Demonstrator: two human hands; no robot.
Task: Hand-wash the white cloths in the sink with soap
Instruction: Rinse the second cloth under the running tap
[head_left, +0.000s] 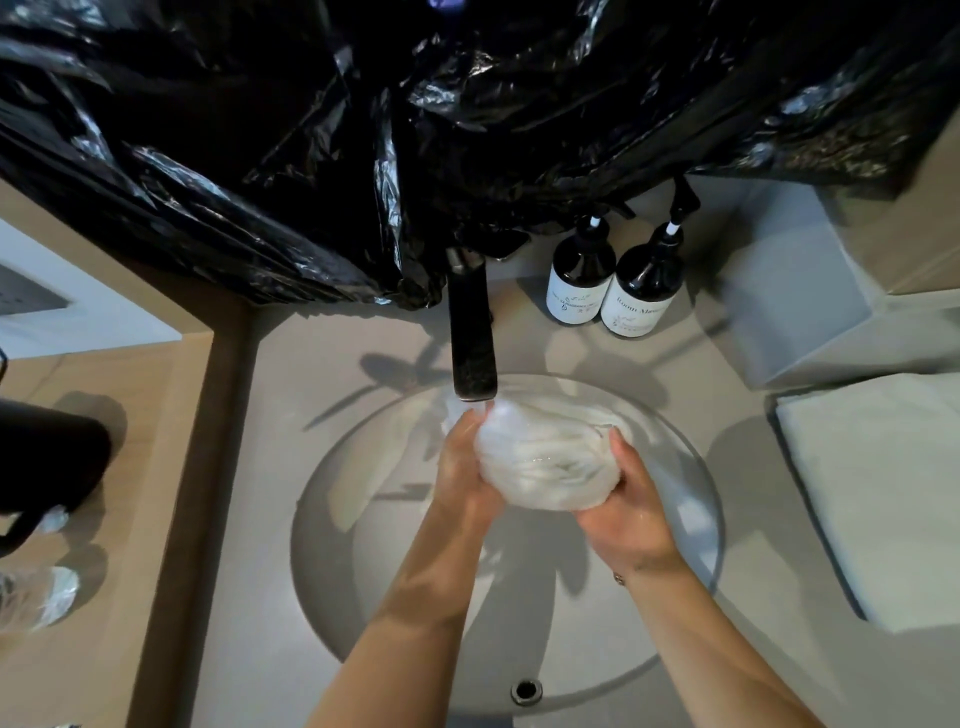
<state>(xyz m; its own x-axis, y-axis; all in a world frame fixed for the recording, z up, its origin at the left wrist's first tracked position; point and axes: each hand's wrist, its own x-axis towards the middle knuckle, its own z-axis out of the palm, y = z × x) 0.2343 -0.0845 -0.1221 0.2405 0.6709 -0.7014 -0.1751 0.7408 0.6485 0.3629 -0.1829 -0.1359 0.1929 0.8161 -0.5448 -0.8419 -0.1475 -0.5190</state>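
Your left hand and right hand clench the bunched wet cloth between their fingers under the faucet, apparently mid-wash, wringing still ahead.

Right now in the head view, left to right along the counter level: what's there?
Dark object on the wooden side counter → left hand → white cloth gripped by both hands over the sink → right hand → folded white towel.

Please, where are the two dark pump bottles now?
In the head view the two dark pump bottles stand side by side on the counter behind the sink, just right of the faucet.
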